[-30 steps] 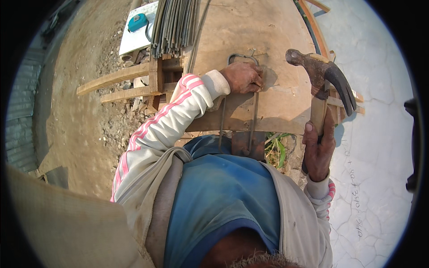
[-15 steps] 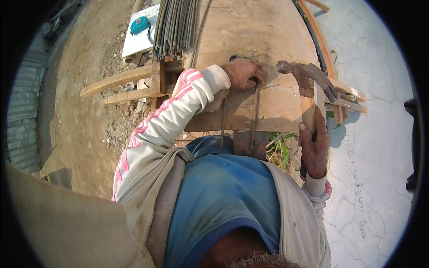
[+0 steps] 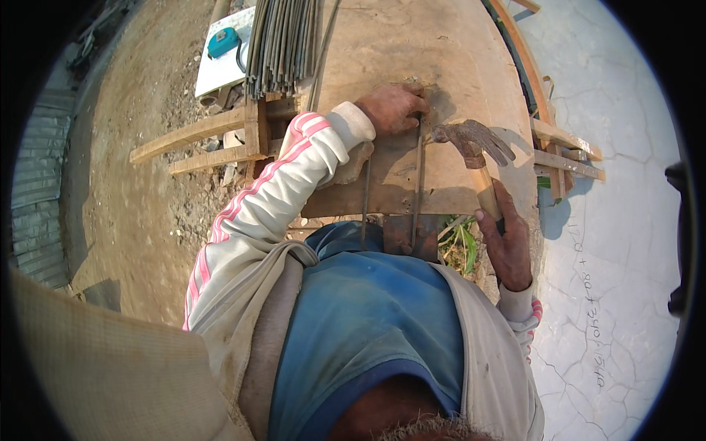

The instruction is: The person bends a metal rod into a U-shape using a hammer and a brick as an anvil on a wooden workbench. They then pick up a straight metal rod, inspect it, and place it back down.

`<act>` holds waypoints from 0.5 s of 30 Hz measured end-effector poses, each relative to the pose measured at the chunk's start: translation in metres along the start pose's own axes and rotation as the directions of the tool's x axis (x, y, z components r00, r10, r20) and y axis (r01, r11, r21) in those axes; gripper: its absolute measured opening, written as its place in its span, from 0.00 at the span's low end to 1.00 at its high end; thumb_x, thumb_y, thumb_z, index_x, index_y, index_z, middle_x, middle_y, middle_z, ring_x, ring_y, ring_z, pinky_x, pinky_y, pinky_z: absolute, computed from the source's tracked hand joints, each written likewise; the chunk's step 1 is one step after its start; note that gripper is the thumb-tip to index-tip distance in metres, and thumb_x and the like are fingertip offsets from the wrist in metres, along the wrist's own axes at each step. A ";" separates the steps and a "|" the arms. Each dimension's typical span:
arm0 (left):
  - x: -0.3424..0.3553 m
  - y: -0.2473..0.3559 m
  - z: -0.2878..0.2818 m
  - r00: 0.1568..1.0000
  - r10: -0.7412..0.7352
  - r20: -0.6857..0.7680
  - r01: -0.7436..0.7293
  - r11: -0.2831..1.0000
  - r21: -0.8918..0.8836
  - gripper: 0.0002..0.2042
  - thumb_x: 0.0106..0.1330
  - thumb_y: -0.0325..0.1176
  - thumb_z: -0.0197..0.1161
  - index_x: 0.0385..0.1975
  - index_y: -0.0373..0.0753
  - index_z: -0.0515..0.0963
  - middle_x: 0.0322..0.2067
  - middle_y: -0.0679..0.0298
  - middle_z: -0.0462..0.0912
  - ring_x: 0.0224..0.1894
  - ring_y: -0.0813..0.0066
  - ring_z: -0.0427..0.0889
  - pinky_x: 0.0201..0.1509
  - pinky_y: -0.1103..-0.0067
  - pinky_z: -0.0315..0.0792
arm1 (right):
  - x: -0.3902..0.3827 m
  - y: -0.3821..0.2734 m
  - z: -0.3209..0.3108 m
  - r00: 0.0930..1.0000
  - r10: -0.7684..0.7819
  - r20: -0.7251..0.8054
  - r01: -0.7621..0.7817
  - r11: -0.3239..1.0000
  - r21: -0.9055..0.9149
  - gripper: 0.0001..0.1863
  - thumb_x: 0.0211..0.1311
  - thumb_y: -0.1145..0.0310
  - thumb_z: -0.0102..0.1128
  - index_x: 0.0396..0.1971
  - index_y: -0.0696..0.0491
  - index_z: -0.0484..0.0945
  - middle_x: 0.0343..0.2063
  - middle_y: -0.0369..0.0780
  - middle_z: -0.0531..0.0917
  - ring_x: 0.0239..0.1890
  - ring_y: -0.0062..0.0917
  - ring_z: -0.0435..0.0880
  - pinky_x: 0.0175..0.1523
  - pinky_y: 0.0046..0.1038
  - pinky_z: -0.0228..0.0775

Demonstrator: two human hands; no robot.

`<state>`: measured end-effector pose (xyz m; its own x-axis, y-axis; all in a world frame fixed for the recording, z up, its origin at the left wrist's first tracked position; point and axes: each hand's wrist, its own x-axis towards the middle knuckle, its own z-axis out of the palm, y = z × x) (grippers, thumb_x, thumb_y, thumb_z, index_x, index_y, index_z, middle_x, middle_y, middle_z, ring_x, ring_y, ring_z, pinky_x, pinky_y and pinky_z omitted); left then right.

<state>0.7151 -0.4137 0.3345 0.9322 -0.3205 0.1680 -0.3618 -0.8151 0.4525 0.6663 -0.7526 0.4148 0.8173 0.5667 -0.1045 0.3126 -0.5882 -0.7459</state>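
Evidently partway along: rod piece (image 3: 419,165) held down, hammer (image 3: 473,140) standing clear

The rod piece lies on the worktop (image 3: 463,66), its two long lengths side by side and running past the near edge toward the person's blue shirt (image 3: 368,294). That much forming looks done. Its far end is under the left hand (image 3: 391,109), so how finished the shape is there cannot be told.

The hands are apart. The left has its fingers curled over the rod piece and seems to steady it; how firm that grip is does not show. The right hand (image 3: 507,239) is closed around the hammer's wooden handle, the head over the worktop to the right of the rod piece and not touching it. Any striking at this spot therefore appears unfinished.

Beyond the left forearm, a bundle of straight rods (image 3: 281,51) lies at the far left of the worktop, with one loose rod (image 3: 324,55) beside it. These show no bends along their visible lengths and look unworked. A teal tape measure (image 3: 222,42) rests on a white board (image 3: 214,73) further left, out of use.
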 end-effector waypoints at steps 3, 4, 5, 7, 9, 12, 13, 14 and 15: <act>-0.008 0.000 -0.012 0.991 -0.117 -0.067 0.126 0.981 0.150 0.15 0.63 0.37 0.68 0.48 0.42 0.83 0.48 0.60 0.82 0.53 0.55 0.81 0.56 0.62 0.77 | 0.001 -0.005 -0.001 0.997 -0.076 -0.007 0.075 0.995 -0.061 0.29 0.72 0.65 0.62 0.69 0.60 0.67 0.50 0.56 0.84 0.52 0.40 0.85 0.57 0.36 0.75; -0.010 -0.002 -0.016 0.979 -0.189 -0.074 0.200 0.960 0.194 0.14 0.63 0.39 0.68 0.47 0.43 0.83 0.46 0.60 0.83 0.52 0.56 0.82 0.55 0.62 0.77 | 0.001 -0.007 -0.001 0.995 -0.093 -0.018 0.092 0.993 -0.077 0.29 0.72 0.66 0.62 0.69 0.60 0.66 0.50 0.55 0.84 0.52 0.39 0.85 0.57 0.35 0.75; -0.012 -0.004 -0.020 0.965 -0.244 -0.096 0.260 0.937 0.233 0.14 0.63 0.40 0.68 0.47 0.44 0.83 0.45 0.61 0.83 0.51 0.56 0.82 0.54 0.63 0.78 | 0.000 -0.009 -0.002 0.998 -0.051 -0.022 0.050 0.998 -0.026 0.29 0.72 0.66 0.61 0.69 0.60 0.66 0.49 0.55 0.84 0.51 0.39 0.86 0.57 0.35 0.75; -0.012 -0.008 -0.023 0.944 -0.305 -0.130 0.329 0.906 0.265 0.14 0.64 0.42 0.68 0.46 0.45 0.83 0.43 0.62 0.84 0.50 0.57 0.83 0.53 0.63 0.78 | -0.002 -0.013 -0.005 0.998 0.065 -0.016 -0.063 0.994 0.094 0.29 0.73 0.66 0.61 0.69 0.61 0.65 0.49 0.54 0.84 0.50 0.37 0.85 0.56 0.34 0.75; -0.009 -0.012 -0.024 0.936 -0.316 -0.157 0.348 0.900 0.262 0.13 0.65 0.44 0.67 0.45 0.46 0.83 0.42 0.62 0.84 0.49 0.58 0.83 0.52 0.63 0.78 | -0.002 -0.014 -0.008 0.998 0.032 -0.044 -0.029 0.996 0.081 0.29 0.73 0.66 0.60 0.69 0.61 0.65 0.49 0.53 0.84 0.49 0.36 0.85 0.55 0.33 0.75; -0.003 -0.019 -0.019 0.938 -0.301 -0.172 0.339 0.898 0.280 0.14 0.65 0.44 0.67 0.46 0.47 0.84 0.42 0.63 0.84 0.49 0.58 0.83 0.52 0.64 0.78 | 0.000 -0.011 -0.010 0.998 0.032 -0.059 -0.025 0.993 0.119 0.29 0.73 0.66 0.60 0.68 0.61 0.65 0.48 0.54 0.84 0.47 0.35 0.85 0.54 0.33 0.75; -0.002 -0.022 -0.019 0.945 -0.287 -0.156 0.321 0.906 0.278 0.14 0.66 0.44 0.67 0.46 0.47 0.84 0.42 0.63 0.84 0.49 0.59 0.83 0.52 0.64 0.78 | 0.001 -0.008 -0.009 0.997 0.045 -0.058 -0.037 0.989 0.142 0.29 0.73 0.66 0.60 0.68 0.61 0.65 0.48 0.54 0.84 0.47 0.35 0.85 0.53 0.33 0.76; -0.001 -0.025 -0.019 0.952 -0.272 -0.141 0.302 0.913 0.275 0.14 0.66 0.45 0.66 0.47 0.48 0.84 0.42 0.64 0.84 0.50 0.59 0.83 0.52 0.64 0.78 | 0.003 -0.005 -0.008 0.999 0.006 -0.051 -0.001 0.996 0.094 0.29 0.73 0.66 0.60 0.69 0.61 0.65 0.44 0.51 0.83 0.40 0.31 0.83 0.47 0.30 0.75; 0.000 -0.029 -0.018 0.957 -0.262 -0.125 0.287 0.919 0.271 0.14 0.67 0.45 0.66 0.47 0.49 0.84 0.42 0.64 0.83 0.50 0.59 0.83 0.52 0.64 0.78 | 0.005 -0.002 -0.005 0.999 -0.034 -0.042 0.036 0.998 0.046 0.30 0.73 0.66 0.61 0.70 0.61 0.65 0.40 0.47 0.83 0.34 0.27 0.81 0.41 0.28 0.75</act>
<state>0.7255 -0.3815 0.3377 0.9879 -0.0325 0.1514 -0.0667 -0.9717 0.2267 0.6718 -0.7514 0.4192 0.8258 0.5616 -0.0517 0.3188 -0.5405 -0.7786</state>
